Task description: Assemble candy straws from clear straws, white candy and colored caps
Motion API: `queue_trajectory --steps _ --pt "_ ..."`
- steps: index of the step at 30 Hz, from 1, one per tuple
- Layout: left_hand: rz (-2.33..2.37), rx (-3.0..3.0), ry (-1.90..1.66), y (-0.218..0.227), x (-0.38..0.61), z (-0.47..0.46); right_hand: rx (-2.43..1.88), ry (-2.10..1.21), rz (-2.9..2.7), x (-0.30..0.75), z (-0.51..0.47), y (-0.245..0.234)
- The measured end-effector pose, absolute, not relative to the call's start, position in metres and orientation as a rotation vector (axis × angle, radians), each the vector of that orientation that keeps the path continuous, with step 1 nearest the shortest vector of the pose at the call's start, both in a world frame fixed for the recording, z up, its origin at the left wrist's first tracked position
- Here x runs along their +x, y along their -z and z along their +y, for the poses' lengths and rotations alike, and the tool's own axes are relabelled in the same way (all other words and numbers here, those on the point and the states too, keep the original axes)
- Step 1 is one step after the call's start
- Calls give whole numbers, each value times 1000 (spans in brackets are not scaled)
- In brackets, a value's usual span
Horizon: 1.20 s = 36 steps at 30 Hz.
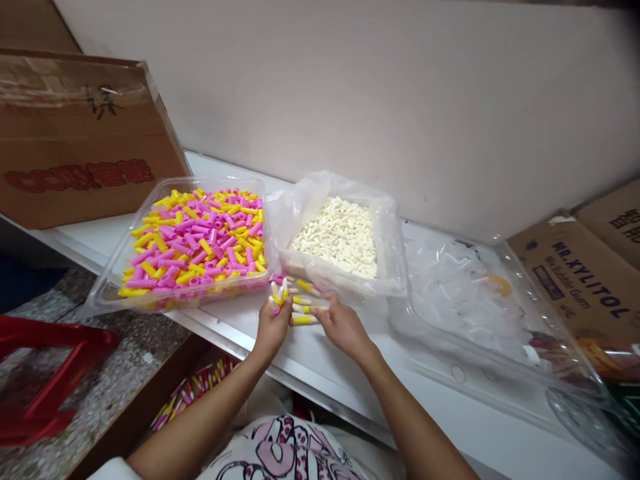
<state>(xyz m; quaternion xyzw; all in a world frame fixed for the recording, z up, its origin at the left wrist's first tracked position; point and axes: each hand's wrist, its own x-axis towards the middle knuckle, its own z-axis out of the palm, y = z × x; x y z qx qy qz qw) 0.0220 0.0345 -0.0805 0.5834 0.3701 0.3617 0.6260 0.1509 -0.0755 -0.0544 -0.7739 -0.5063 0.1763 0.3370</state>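
My left hand [273, 325] is closed round a small bunch of pink, yellow and white tube pieces [279, 295], held upright near the front edge of the white table [350, 373]. My right hand [340, 325] is beside it, fingers curled on yellow-and-white assembled pieces [305, 303] lying on the table. Just behind the hands stand a clear tray of pink and yellow caps [195, 243] and a clear tray lined with plastic, full of small white pieces [340, 237].
A large clear tray with transparent tubes [465, 293] lies to the right. Cardboard boxes stand at the left [75, 133] and right [580, 280]. A box of finished coloured pieces [195, 393] sits below the table; a red stool [45, 373] on the floor at left.
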Motion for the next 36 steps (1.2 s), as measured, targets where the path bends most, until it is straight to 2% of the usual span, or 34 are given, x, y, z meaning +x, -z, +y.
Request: queue_trajectory --steps 3,4,7,9,11,13,15,21,25,32,34,36 --pt "822 1458 -769 87 13 33 -1978 -431 -1356 176 -109 23" --pt "808 1484 -743 89 11 33 -2056 -299 -1260 195 -123 12" --pt "772 1503 -648 92 8 31 -2597 5 -939 270 -158 -3" --pt "754 1502 -590 93 8 28 -3005 -113 -880 319 -174 5" --pt "726 1504 -545 92 8 24 -3183 -369 -956 353 -182 22" --pt "709 1497 -525 91 8 21 -3182 -501 -1098 369 -185 40" --pt "720 1479 -520 90 8 21 -3152 -496 -1169 375 -184 50" --pt "756 1471 -435 87 5 27 -3027 -626 -1091 383 -178 47" --pt "711 1478 -389 78 4 29 -2922 -516 -1104 383 -177 49" --pt "614 1385 -295 52 -1 32 -3075 -366 -964 380 -183 40" --pt "580 1371 -275 45 -2 33 -3074 -213 -857 374 -181 26" --pt "541 1386 -299 38 -3 34 -2885 -8 -766 356 -174 8"
